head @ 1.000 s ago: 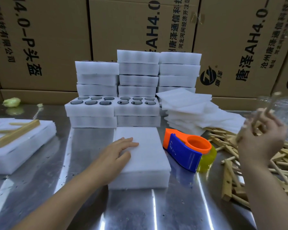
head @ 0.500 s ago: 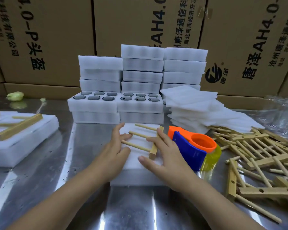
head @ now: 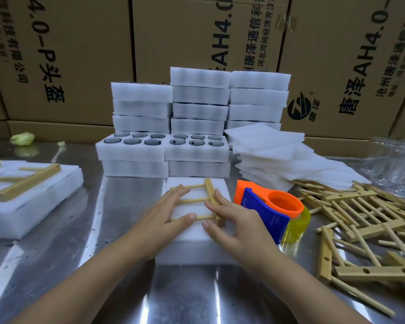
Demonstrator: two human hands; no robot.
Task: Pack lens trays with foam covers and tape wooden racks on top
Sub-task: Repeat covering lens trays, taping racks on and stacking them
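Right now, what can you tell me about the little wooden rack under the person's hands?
The wooden rack is pale, bare wood: one flat bar with three thin dowels sticking out leftwards. It lies flat on the white foam cover, bar running away from the viewer. The left hand rests straight fingers on the dowels; the right hand touches the bar's right side.

FREE left of covered tray (head: 192, 251): bare desk (head: 126, 206) strip up to the finished tray (head: 33, 206) | FREE in front: bare desk | BLOCKED right: tape dispenser (head: 264, 213) just beside it, rack pile (head: 360, 220) beyond | BLOCKED behind: tray stacks (head: 199, 113) near, foam sheets (head: 278, 157) behind-right | TOP: wooden rack (head: 212, 199) lies across
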